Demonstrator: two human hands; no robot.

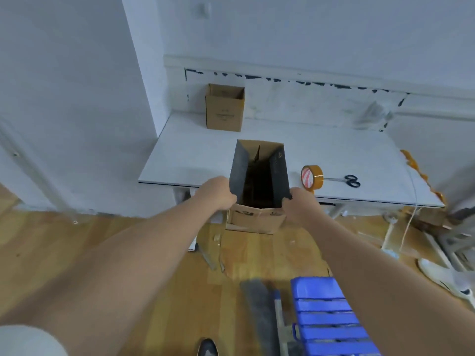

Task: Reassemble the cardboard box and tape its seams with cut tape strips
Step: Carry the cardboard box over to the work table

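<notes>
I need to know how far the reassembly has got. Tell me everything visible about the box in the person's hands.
The cardboard box is brown corrugated board, open toward the camera, its inside dark. Two long flaps look dark grey; the left hand grips one, the right hand the other. A brown flap with dark print hangs below. It sits at the white table's front edge. No tape shows on it.

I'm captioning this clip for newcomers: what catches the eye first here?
Two bare arms reach to an open cardboard box at the table's near edge, left hand and right hand each gripping a side flap. Right of it lie a tape roll and scissors; a second box stands behind.
</notes>
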